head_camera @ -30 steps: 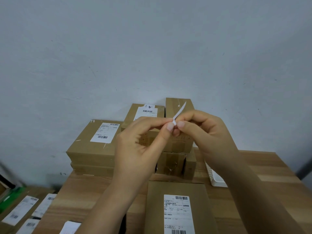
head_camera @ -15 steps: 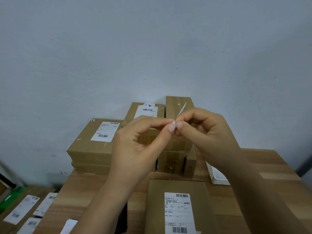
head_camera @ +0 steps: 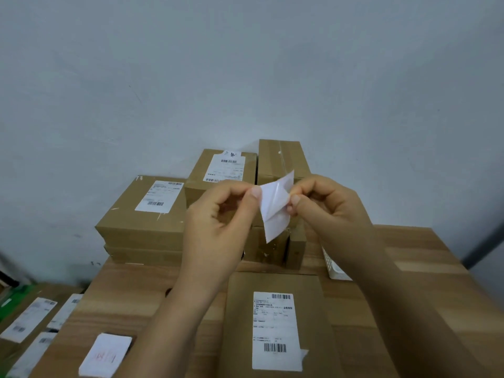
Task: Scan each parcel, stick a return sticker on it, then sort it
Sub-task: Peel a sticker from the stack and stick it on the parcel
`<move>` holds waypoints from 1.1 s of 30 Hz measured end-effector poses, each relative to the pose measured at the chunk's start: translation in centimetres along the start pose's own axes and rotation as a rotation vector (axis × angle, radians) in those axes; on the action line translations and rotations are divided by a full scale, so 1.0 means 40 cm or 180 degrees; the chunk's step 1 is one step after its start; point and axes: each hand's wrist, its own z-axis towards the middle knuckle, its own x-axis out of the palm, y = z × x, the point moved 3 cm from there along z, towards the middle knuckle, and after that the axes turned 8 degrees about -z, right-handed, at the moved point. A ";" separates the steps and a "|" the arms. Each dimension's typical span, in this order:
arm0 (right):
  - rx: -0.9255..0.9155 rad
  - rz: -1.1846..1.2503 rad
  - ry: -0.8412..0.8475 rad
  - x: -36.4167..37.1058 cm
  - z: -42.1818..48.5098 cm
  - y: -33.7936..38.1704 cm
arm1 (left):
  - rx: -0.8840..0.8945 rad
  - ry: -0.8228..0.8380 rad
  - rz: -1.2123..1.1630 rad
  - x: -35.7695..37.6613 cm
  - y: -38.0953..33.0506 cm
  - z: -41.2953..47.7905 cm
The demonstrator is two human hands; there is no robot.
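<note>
Sticker (head_camera: 275, 205) pinched between both hands (head_camera: 218, 214)

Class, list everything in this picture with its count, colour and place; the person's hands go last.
sticker: one, white, held up between both hands
front parcel: one, brown with white label, on the table nearest the camera
stacked boxes: several, brown, at the table's back edge
sticker pad: one, white with red marks, table's near left corner
basket: one, white, right of the stacked boxes, mostly hidden
table: one, light wood, under it all
low parcels: several, brown with white labels, below the table's left side
left hand: one, pinches the sticker's left edge
right hand: one, pinches its right edge
</note>
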 end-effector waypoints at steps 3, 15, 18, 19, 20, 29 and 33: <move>0.0591 0.0008 -0.0064 -0.023 -0.036 -0.091 | -0.0647 -0.0135 -0.0160 0.024 0.073 -0.020; 0.2238 0.0629 -0.0820 -0.042 -0.178 -0.428 | -0.2476 -0.0172 0.0050 0.048 0.429 -0.151; 0.2507 0.0567 -0.1091 -0.076 -0.207 -0.489 | -0.2626 -0.0113 0.0074 0.072 0.472 -0.152; 0.2607 0.0452 -0.1185 -0.092 -0.218 -0.512 | -0.2668 -0.0078 0.0106 0.082 0.483 -0.153; 0.2705 0.0264 -0.1256 -0.110 -0.232 -0.535 | -0.2702 -0.0062 0.0130 0.091 0.491 -0.157; 0.3074 0.0060 -0.0743 -0.192 -0.225 -0.709 | -0.2811 -0.0311 0.0209 0.213 0.542 -0.188; 0.2746 -0.0061 0.0262 -0.145 -0.187 -0.754 | -0.2887 -0.0478 0.0225 0.289 0.553 -0.204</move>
